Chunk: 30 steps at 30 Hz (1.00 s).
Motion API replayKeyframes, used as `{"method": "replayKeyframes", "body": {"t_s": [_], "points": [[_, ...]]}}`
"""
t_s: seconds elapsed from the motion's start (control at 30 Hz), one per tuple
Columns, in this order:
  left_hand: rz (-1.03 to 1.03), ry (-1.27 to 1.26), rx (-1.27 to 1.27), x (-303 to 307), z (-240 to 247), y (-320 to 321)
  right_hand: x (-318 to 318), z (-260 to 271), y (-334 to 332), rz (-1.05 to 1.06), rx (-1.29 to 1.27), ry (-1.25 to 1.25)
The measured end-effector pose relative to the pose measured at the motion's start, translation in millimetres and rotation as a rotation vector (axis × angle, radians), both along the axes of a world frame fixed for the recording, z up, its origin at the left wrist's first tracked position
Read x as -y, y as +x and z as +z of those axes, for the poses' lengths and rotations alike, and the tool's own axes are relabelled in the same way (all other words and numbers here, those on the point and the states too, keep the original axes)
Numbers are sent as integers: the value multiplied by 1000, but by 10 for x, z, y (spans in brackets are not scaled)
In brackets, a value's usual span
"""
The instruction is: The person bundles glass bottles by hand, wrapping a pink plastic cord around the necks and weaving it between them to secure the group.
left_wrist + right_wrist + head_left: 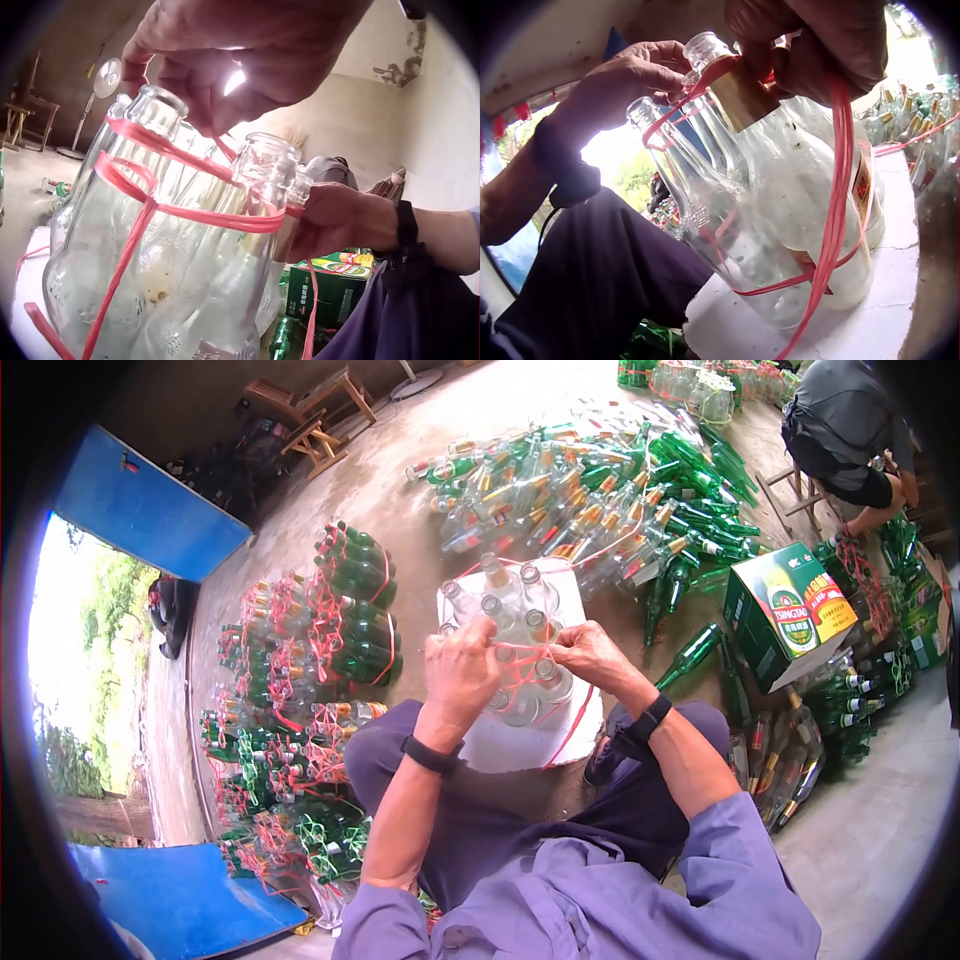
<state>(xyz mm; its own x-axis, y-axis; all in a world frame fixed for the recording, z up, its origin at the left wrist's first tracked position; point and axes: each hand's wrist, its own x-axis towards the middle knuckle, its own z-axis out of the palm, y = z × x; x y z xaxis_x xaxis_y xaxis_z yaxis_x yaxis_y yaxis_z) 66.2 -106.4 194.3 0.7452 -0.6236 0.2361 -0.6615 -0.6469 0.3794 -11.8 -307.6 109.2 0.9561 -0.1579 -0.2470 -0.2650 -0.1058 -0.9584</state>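
Note:
Several clear glass bottles [520, 705] stand upright in a tight cluster on a white board [478, 745]. Red plastic twine [225, 217] circles their necks, and in the right wrist view another band runs round them lower down. My left hand [462, 672], fingers curled above the bottle tops, pinches a strand of the twine. On the other side of the necks, my right hand [600, 658] grips the twine too, and a long loose tail [838, 180] hangs from it past the bottles. A strand spans between both hands.
Tied bundles of bottles [350, 610] stand at left. A large heap of loose clear and green bottles [590, 490] lies ahead. At right are a green Tsingtao box [790, 615] and a green bottle [690, 657] near my knee. Another person [850, 430] sits at the far right.

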Motion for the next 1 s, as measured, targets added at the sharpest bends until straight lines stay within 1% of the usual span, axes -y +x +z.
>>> {"method": "replayKeyframes", "body": {"t_s": [0.07, 0.1, 0.17, 0.2, 0.27, 0.3, 0.37, 0.4, 0.47, 0.5, 0.57, 0.6, 0.67, 0.7, 0.77, 0.83, 0.9, 0.97, 1.0], "points": [[28, 99, -7, 61, 23, -17, -29, -10, -22, -53, 14, -102], [34, 99, -9, 63, 21, 13, -49, 27, -44, -47, 14, -103], [96, 343, -14, 82, -4, 77, -47, 145, -98, -85, -2, -162], [94, 344, -13, 74, -29, 82, -30, 162, -107, -88, -2, -162], [33, 182, 23, 19, -88, 56, 6, 194, -152, -35, -33, -186], [33, 182, 22, -13, -99, 49, 20, 237, -173, -35, -33, -187], [-10, 111, -88, -74, -105, 37, 39, 344, -211, -28, -72, -103], [-10, 112, -86, -96, -130, 11, 50, 358, -227, -29, -71, -103], [-54, -173, -61, -142, -189, -65, 67, 362, -269, -1, -34, -28], [-55, -171, -61, -131, -100, -145, 51, 352, -280, -1, -34, -27], [-264, -148, 173, -80, 107, -328, 19, 333, -293, -3, 38, 20], [-266, -148, 173, -37, 140, -400, 17, 339, -297, -4, 39, 21], [-345, -66, 149, 76, 152, -537, 18, 375, -304, -6, 15, 3], [-352, -52, 196, 122, 100, -546, 15, 425, -308, -4, 18, 0], [-341, -69, 199, 180, -79, -483, 11, 528, -333, -14, -49, 31], [-334, -87, 199, 201, -201, -468, 33, 501, -346, -25, -45, 20], [-295, -127, 194, 215, -210, -487, 66, 453, -373, -36, -44, 13], [-293, -131, 182, 204, -200, -488, 113, 411, -388, -44, 108, -4], [-291, -136, 171, 203, -190, -490, 152, 380, -387, -45, 107, -4]]}}
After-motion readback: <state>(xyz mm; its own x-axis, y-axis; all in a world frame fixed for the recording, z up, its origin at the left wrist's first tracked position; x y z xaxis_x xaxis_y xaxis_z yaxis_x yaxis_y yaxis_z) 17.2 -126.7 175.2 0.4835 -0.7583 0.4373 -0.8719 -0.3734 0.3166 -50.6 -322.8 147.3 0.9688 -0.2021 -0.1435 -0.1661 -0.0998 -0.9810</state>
